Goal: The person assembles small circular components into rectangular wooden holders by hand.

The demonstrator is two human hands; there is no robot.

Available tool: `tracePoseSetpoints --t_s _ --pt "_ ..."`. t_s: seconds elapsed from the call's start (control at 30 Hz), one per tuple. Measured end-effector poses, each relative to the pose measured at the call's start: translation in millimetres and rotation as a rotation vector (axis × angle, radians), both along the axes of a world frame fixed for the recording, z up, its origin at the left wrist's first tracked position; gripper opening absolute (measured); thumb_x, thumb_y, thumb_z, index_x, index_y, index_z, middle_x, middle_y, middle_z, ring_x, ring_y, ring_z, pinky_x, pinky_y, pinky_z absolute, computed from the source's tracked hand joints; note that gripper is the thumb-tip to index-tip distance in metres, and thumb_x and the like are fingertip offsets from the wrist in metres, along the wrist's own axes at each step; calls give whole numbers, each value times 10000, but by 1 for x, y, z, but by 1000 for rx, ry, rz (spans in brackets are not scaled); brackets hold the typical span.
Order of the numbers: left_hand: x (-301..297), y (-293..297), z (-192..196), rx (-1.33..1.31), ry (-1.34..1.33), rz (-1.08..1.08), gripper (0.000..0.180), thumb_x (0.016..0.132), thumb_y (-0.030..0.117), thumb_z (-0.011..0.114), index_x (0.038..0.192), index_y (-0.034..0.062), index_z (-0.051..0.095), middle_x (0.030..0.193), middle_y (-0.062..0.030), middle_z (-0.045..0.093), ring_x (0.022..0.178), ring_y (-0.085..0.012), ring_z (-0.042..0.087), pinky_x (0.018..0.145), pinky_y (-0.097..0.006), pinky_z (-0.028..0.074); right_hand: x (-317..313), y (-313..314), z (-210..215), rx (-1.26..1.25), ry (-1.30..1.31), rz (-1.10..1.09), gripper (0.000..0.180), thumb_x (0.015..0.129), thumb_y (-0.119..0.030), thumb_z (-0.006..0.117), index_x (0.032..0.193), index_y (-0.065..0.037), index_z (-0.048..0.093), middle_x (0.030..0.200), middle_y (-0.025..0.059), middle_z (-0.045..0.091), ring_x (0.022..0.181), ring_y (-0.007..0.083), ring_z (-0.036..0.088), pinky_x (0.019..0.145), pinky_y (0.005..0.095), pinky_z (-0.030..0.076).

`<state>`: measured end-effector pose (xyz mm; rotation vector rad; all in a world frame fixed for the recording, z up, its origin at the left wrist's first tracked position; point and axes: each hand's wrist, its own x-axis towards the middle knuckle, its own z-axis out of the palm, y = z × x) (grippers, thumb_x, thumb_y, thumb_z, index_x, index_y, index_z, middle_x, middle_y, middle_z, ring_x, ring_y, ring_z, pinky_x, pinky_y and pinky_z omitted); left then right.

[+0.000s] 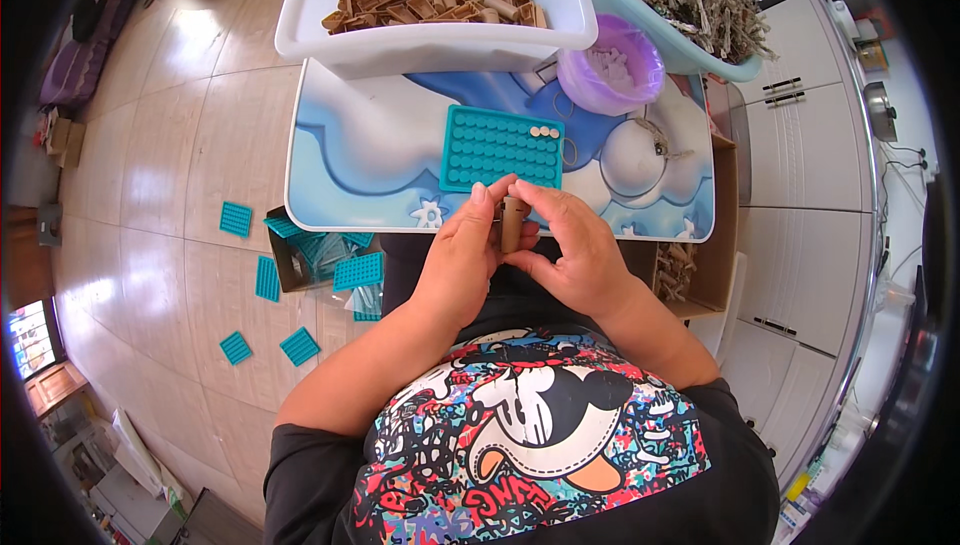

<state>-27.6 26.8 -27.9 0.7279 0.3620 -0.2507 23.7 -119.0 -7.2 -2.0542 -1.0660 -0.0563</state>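
Just in front of my body, at the table's near edge, a small brown plastic casing (512, 225) stands roughly upright between my two hands. My left hand (460, 250) is closed on its left side, fingertips near its top. From the other side, my right hand (577, 242) pinches it between thumb and fingers. Whatever lies behind the casing is covered by my fingers. Beyond my hands is a teal tray (490, 155) with rows of round cells. A few small pale discs (544, 132) sit near its far right corner.
A white bin (440, 43) of brown casings stands at the back, beside a pale blue basin (745, 72) heaped with wiry parts. A purple-lined bucket (600, 95) holds small white pieces. One wiry piece (662, 143) lies on the table. More teal trays (358, 271) are at lower left.
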Motion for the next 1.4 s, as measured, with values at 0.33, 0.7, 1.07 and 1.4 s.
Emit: tracePoseSetpoints --t_s 0.33,0.7,1.07,1.4 --pt "-3 0 3 12 19 4 498 985 315 394 1376 10 346 1117 -95 532 980 -179 536 867 -307 453 -1 -2 -7 -15 -37 -4 706 611 -109 804 1233 -32 479 1141 165 580 1006 336 589 845 383 495" --pt "-5 -4 2 128 -35 -22 589 883 -56 491 1418 34 260 1212 -123 504 1070 -185 532 909 -285 441 -3 -5 6 -25 227 -33 604 690 -74 745 1232 -18 483 1114 170 577 954 288 607 794 360 501" --pt "-5 4 20 808 -311 -156 434 856 -3 581 1272 7 455 1024 -131 622 911 -175 608 802 -268 477 11 -23 -12 320 497 -37 309 839 -182 656 1077 -3 577 986 74 558 869 161 539 783 273 441" --pt "-4 -1 14 1105 -434 -64 143 831 53 614 964 10 583 801 -124 610 726 -248 603 631 -305 470 -1 -13 -21 700 902 -14 236 914 -189 565 1052 -8 503 1018 74 535 921 121 525 827 257 421"
